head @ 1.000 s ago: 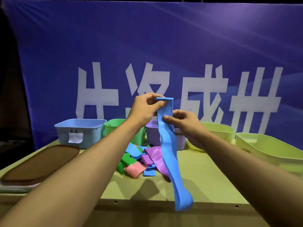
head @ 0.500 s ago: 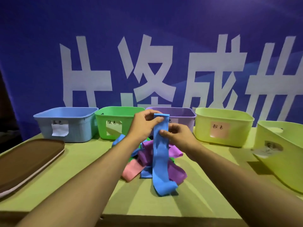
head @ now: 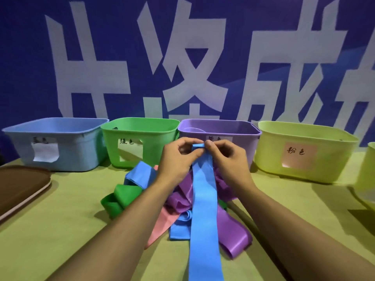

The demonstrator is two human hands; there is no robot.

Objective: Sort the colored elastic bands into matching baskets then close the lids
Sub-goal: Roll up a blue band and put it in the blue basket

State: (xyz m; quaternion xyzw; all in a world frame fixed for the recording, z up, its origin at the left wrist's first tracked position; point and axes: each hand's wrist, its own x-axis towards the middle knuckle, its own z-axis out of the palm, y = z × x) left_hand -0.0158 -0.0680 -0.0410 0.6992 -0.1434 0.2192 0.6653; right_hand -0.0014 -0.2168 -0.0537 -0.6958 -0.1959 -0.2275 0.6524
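A long blue band (head: 204, 209) lies stretched toward me over the pile. My left hand (head: 178, 159) and my right hand (head: 227, 159) both pinch its far end, which is folded over, just in front of the purple basket (head: 221, 126). Under my forearms lies a heap of bands: green (head: 119, 196), pink (head: 160, 224), purple (head: 231, 232) and more blue (head: 140, 175). Along the back stand the blue basket (head: 54, 122), the green basket (head: 140, 123) and the yellow-green basket (head: 304, 132) with a pink label. All baskets are open.
A brown lid (head: 20, 185) lies at the table's left edge. Part of another yellow-green basket (head: 368, 179) shows at the far right. A blue banner with white characters hangs behind the baskets. The table top (head: 71, 230) is yellow-green.
The view has come closer and lower. Both hands lowered the blue band from hanging upright to lying along the table, and its top end is now folded between my fingers.
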